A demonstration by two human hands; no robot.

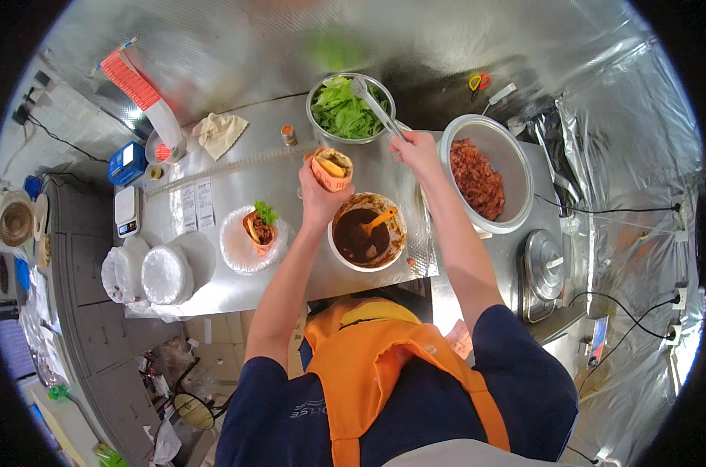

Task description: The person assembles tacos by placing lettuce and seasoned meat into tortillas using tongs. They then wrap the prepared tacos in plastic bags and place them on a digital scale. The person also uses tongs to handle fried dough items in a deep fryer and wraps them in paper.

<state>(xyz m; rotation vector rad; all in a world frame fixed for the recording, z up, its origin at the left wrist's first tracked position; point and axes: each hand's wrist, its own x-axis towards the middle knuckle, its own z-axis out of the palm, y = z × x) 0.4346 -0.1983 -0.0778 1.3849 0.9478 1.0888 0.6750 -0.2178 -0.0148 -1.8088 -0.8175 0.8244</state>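
Note:
My left hand is closed around a filled wrap in an orange printed paper sleeve, its open top facing up. Metal tongs are gripped in my right hand, their tips over the lettuce in a steel bowl. Below the wrap stands a white tub of dark brown sauce with an orange spatula in it. Right of my right forearm, a large pale bowl holds chopped reddish-brown meat. Another wrap, topped with green leaf, rests on a plastic-covered plate.
Plastic-covered bowls and a white scale are at the table's left. A cloth and a small spice jar lie farther back. A lidded metal pot stands at right. Cables run along the foil-covered wall.

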